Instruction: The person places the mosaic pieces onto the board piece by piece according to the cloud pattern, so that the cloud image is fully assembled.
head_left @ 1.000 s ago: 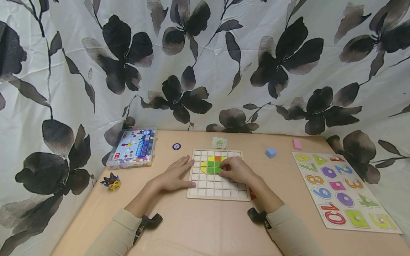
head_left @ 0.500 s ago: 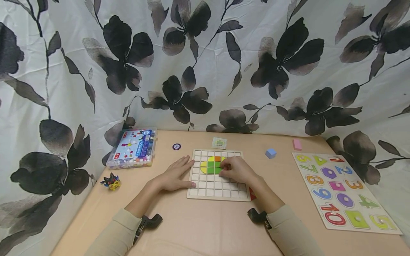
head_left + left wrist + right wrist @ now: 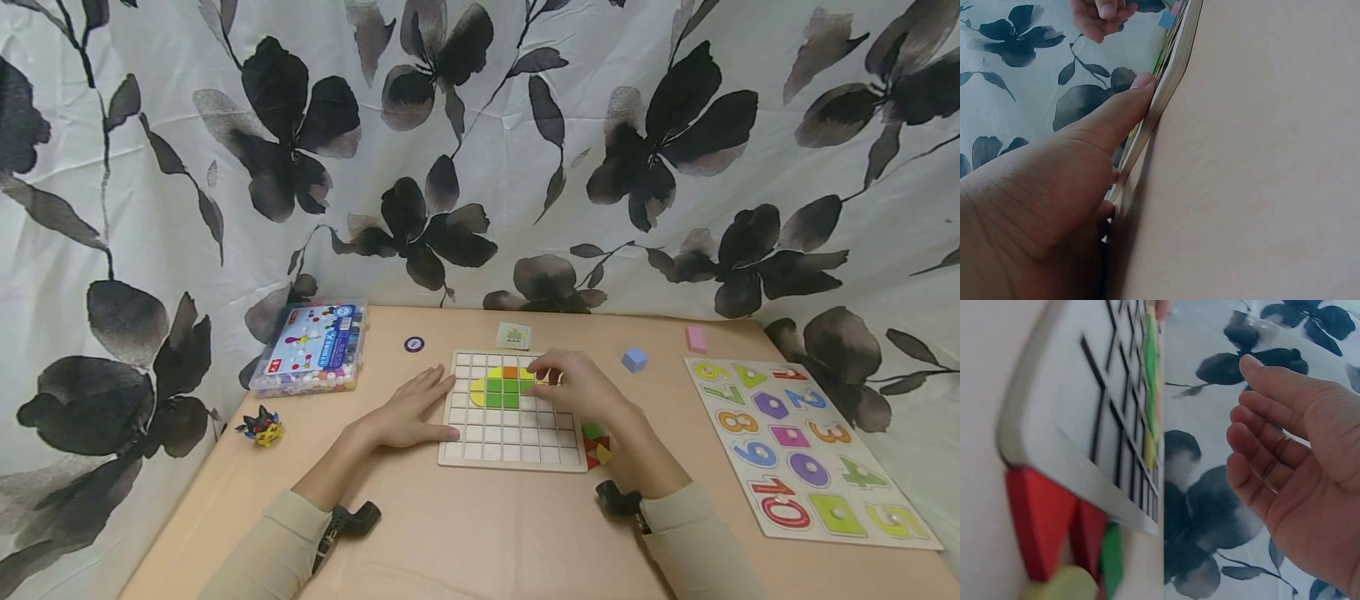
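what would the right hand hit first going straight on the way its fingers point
Likely the coloured tiles on the board, just left of the right hand; its height is unclear, so it might pass over them.

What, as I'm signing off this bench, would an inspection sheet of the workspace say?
Surface: tan table, no spills seen.
Job's things: grid board bearing green, yellow and orange tiles; loose pieces by its right edge.
Clutter: clear box, figurine, round disc, card, blue block, pink block, number board.
Grips: left grip, a bare hand, touches the grid board's left edge; right grip, also bare, hovers above the grid board, nothing seen in it.
Cables: none clearly made out.
Surroundings: floral fabric behind the table.
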Available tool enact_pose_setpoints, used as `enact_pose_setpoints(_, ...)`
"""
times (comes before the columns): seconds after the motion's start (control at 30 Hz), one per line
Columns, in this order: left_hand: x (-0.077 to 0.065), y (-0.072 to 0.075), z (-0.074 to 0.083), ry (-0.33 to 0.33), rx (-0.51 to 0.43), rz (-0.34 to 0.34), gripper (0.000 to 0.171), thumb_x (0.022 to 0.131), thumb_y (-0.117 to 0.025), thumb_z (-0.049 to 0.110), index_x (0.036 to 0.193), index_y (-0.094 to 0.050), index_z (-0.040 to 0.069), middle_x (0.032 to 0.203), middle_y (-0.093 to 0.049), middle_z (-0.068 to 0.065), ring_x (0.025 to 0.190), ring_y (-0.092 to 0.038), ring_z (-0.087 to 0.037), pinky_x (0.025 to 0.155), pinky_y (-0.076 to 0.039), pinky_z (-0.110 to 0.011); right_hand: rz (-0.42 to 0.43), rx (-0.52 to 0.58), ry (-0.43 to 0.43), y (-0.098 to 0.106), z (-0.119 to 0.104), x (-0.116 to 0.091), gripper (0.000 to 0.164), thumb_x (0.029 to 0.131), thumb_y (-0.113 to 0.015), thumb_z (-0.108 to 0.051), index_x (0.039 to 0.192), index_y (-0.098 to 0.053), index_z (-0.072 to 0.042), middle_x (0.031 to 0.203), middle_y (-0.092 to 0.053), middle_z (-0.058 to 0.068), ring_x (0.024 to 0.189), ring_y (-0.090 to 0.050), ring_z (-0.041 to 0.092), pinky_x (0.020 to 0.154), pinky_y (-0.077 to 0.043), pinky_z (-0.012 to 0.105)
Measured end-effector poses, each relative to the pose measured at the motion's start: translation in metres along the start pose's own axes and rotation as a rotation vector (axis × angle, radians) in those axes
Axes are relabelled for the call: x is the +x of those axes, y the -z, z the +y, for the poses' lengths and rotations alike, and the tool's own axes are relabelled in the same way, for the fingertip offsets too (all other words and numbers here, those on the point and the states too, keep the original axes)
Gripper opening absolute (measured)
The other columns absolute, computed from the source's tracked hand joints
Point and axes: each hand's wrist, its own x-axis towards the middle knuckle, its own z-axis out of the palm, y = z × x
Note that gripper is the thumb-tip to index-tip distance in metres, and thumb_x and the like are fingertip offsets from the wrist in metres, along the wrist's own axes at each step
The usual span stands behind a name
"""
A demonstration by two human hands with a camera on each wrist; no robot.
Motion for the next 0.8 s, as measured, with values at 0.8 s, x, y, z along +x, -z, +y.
enact_pose_setpoints(0.8,0.001,-0.002,-0.002,0.001,0.006,0.004,0.102,0.091,-0.066,0.069,0.167,-0.024,0.014,0.175,-0.007,-0.018,0.163,-0.004,-0.039,0.129,-0.010,-0.063,0.017,0.041,-0.048,0.047,0.054,-0.022,0.032,0.091,-0.079,-0.010,0.123,-0.075,-0.007,0.103,-0.073,0.006,0.091,-0.062,0.021,0.082,-0.053,0.031)
